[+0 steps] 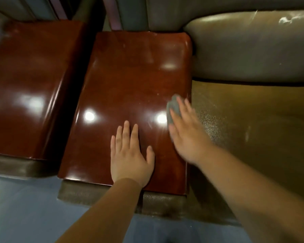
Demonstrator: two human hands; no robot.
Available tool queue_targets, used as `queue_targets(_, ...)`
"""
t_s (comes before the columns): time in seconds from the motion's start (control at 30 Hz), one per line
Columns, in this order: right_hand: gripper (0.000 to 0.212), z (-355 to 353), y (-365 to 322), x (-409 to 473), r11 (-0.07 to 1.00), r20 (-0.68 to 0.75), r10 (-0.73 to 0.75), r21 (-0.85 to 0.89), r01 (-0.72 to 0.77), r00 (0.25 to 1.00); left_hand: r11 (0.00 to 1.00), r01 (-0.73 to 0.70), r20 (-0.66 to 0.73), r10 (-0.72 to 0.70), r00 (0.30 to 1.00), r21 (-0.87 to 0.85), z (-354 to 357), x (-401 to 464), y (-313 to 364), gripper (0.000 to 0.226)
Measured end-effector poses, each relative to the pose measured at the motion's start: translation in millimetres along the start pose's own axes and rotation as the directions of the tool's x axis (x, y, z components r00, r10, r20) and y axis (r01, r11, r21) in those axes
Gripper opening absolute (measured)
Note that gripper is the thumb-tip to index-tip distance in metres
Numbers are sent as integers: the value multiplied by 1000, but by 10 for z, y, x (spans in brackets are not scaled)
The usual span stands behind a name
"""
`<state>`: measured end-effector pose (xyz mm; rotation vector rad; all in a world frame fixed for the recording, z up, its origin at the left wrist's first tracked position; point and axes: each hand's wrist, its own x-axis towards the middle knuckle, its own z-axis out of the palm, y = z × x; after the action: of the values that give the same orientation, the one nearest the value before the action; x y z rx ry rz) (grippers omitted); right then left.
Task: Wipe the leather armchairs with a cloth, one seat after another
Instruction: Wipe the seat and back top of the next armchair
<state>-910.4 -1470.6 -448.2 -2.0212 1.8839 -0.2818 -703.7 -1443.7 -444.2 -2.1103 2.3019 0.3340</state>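
My left hand [130, 155] lies flat with spread fingers on the seat [130, 76] for support; my right hand [186, 130] presses the cloth [173, 106] at its right edge.

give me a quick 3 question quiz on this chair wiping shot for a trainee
1. True or false: the left hand lies flat on the glossy red-brown panel.
2. Which hand has the grey cloth? A) left B) right C) neither
3. Fill in: the cloth is near the panel's ___ edge, beside the tan seat.

Key:
1. True
2. B, the right hand presses it under straight fingers
3. right
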Motion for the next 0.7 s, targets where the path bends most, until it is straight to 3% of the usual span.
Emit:
queue_targets(0.17,56,113,-405,-1259,974,112,-225,54,220,968,1000,-2,40,2,999,3,5,3,-8,80)
queue_targets(0.3,55,1,-48,-487,917,157,-382,-60,395,911,999,-1,12,2,1000,-35,18,-3,-23,77)
queue_targets(0.53,59,-256,453,1398,979,72,-144,-134,153,987,1000,-15,10,16,1000,-17,46,-5,-58,79)
queue_targets(0.7,57,-326,307,1475,993,44,-10,-115,15,999,1000,-12,2,12,1000,-10,35,-4,-47,81)
